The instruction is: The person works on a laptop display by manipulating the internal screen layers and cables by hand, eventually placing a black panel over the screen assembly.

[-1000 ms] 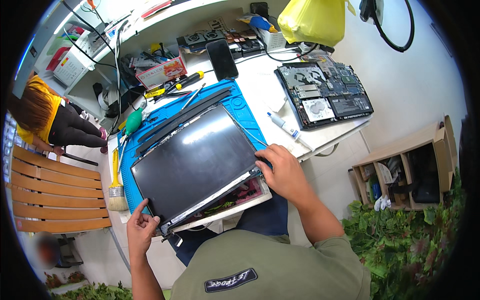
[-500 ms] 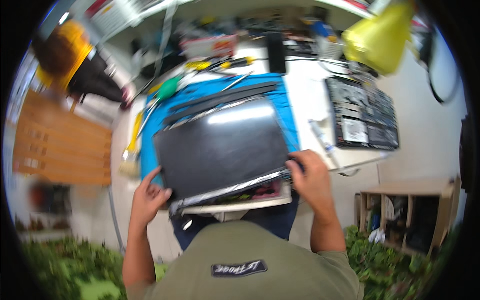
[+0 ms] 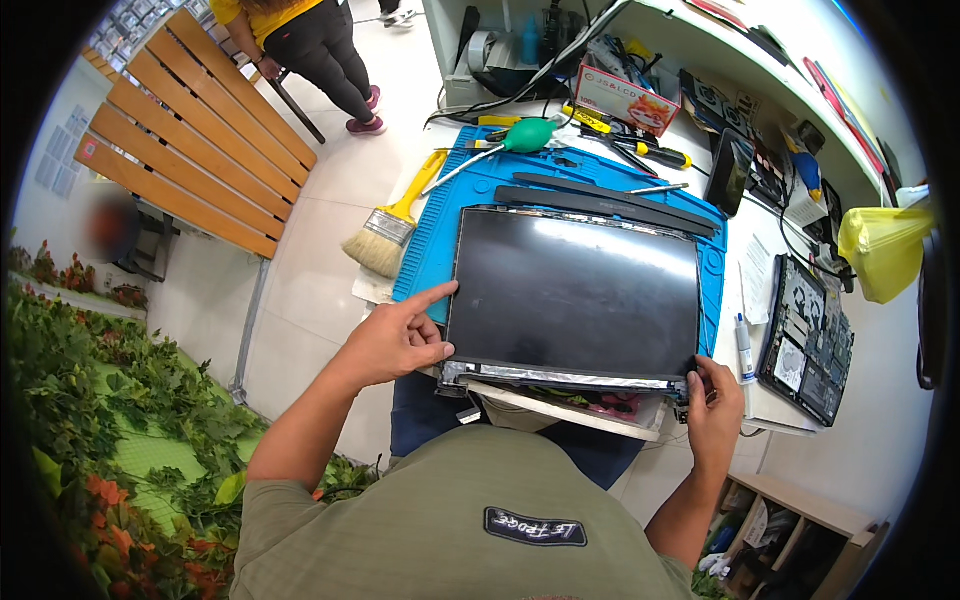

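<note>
A dark laptop screen (image 3: 575, 290), with bare metal strips along its edges, lies over the front of a blue work mat (image 3: 425, 250). Its lower edge reaches past the mat toward my lap. My left hand (image 3: 395, 340) holds the left edge, index finger higher up and thumb near the lower corner. At the lower right corner, my right hand (image 3: 712, 400) pinches the edge between thumb and fingers. Beyond the screen lie black bezel strips (image 3: 610, 200) and a thin metal tool (image 3: 660, 188).
A paintbrush (image 3: 385, 235) and green air blower (image 3: 530, 135) lie at the mat's left and far edges. Yellow-black screwdrivers (image 3: 660, 155) lie behind. At right are a tube (image 3: 745, 348), an opened laptop base (image 3: 808, 335) and a yellow bag (image 3: 885, 250). A person (image 3: 310, 45) stands far left.
My view has swung left, so everything appears shifted to the right and turned. Both hands stay at the screen's edges. The picture is sharper now.
</note>
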Action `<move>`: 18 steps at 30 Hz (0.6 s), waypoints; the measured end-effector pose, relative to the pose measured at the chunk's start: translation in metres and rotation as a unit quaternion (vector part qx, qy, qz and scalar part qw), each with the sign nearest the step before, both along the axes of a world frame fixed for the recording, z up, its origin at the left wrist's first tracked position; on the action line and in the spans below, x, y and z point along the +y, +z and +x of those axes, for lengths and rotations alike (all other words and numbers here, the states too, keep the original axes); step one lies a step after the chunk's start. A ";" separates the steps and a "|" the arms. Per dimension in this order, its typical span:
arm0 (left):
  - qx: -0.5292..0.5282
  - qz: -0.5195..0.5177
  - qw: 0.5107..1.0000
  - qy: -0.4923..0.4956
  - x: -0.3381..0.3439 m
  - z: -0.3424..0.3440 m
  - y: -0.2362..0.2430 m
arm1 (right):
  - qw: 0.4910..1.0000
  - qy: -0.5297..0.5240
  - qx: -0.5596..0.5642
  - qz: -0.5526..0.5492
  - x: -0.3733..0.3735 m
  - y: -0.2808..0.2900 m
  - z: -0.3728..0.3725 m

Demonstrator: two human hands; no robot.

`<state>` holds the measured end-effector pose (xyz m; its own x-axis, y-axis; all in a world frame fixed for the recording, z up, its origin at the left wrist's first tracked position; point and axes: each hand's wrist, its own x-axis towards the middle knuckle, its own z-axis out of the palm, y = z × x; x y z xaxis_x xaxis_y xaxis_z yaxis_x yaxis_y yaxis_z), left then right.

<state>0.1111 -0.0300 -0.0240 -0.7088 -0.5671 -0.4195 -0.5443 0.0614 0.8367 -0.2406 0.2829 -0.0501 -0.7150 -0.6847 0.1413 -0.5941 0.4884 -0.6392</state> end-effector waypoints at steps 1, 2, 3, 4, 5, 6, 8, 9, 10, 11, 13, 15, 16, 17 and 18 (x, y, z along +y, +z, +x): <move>0.018 0.010 1.000 0.008 0.000 0.001 -0.003 | 1.000 -0.008 -0.013 0.003 0.001 0.000 0.000; 0.034 0.019 0.999 0.016 0.001 0.003 -0.007 | 1.000 -0.016 -0.026 0.005 0.002 0.001 0.000; 0.051 0.028 0.998 0.024 0.001 0.004 -0.011 | 0.999 -0.014 -0.037 0.011 0.001 0.003 0.000; 0.070 0.044 0.995 0.047 0.000 0.003 -0.015 | 0.999 -0.012 -0.047 0.018 0.001 0.007 0.000; 0.086 0.072 0.991 0.071 0.004 0.004 -0.024 | 0.997 -0.011 -0.060 0.036 0.007 0.009 0.001; 0.102 0.099 0.985 0.096 0.008 0.005 -0.030 | 0.998 0.000 -0.065 0.028 0.009 0.009 -0.002; 0.174 0.152 0.965 0.124 0.004 0.012 -0.044 | 0.996 0.023 -0.083 0.028 0.009 0.003 -0.013; 0.166 0.159 0.963 0.144 0.002 0.013 -0.049 | 0.992 0.019 -0.120 0.015 0.008 -0.002 -0.017; 0.157 0.166 0.960 0.163 0.006 0.017 -0.051 | 0.984 -0.004 -0.178 -0.004 0.011 -0.007 -0.017; 0.147 0.164 0.958 0.183 0.011 0.017 -0.045 | 0.983 -0.006 -0.182 -0.018 0.012 -0.011 -0.018; 0.128 0.176 0.960 0.178 0.013 0.021 -0.045 | 0.983 -0.011 -0.184 -0.020 0.015 -0.014 -0.021; 0.117 0.184 0.962 0.165 0.014 0.024 -0.043 | 0.984 -0.016 -0.179 -0.005 0.019 -0.013 -0.021; 0.114 0.192 0.962 0.155 0.016 0.025 -0.043 | 0.986 -0.015 -0.167 -0.007 0.020 -0.013 -0.019; 0.108 0.200 0.963 0.147 0.015 0.026 -0.043 | 0.987 -0.014 -0.158 -0.009 0.020 -0.015 -0.019; 0.111 0.209 0.960 0.147 0.014 0.026 -0.043 | 0.989 -0.013 -0.149 -0.010 0.020 -0.016 -0.018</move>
<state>0.1373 -0.0158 -0.0667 -0.6415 -0.5720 -0.5113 -0.2920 -0.4342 0.8522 -0.2587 0.3030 -0.0659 -0.7445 -0.6646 -0.0638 -0.3658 0.4859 -0.7938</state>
